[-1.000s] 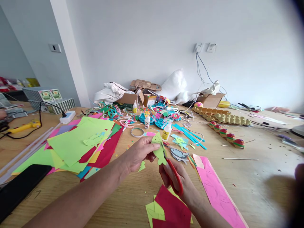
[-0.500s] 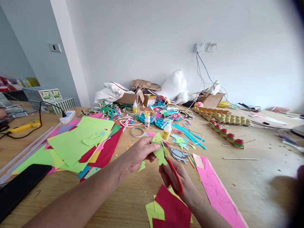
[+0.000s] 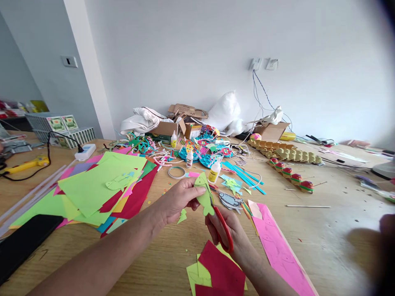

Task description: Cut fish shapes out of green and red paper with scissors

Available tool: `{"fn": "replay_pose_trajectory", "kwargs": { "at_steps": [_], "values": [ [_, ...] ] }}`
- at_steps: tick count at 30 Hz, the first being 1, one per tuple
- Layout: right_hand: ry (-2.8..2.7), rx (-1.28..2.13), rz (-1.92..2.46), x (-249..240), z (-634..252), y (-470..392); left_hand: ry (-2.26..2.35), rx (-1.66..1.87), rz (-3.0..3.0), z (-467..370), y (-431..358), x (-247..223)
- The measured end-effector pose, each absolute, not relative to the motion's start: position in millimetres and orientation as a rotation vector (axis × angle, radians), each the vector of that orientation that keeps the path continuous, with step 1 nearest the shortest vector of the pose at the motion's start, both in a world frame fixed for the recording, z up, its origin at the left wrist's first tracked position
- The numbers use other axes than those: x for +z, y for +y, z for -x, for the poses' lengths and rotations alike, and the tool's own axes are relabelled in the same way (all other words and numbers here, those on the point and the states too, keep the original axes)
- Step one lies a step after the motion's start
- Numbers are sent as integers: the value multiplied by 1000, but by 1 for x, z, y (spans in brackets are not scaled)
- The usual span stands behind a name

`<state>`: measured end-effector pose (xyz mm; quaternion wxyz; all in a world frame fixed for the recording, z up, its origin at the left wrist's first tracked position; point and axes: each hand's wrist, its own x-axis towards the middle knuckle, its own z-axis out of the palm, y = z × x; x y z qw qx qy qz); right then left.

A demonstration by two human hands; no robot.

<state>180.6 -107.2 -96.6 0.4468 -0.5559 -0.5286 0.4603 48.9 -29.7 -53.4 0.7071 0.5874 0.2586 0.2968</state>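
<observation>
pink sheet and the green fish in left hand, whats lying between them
Between the green fish and pink sheet lie grey paper fish and thin coloured strips, with the right hand and red scissors nearer the camera, in the head view.

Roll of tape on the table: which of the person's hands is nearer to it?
Left. The left hand is just on the near side of the tape roll, not touching it; the right hand is farther off, to the right and closer to the wearer.
</observation>
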Motion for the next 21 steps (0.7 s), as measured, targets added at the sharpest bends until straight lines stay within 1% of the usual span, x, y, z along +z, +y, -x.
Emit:
{"fn": "replay_pose_trajectory", "kwargs": {
  "at_steps": [9,21],
  "values": [
    [-1342,1129,1336,-102,-184,-107,574,820,-1414,-51,-33,-49],
    [-1388,1101,1346,-95,-184,-108,573,745,-1449,-50,-35,-51]
  ]
}}
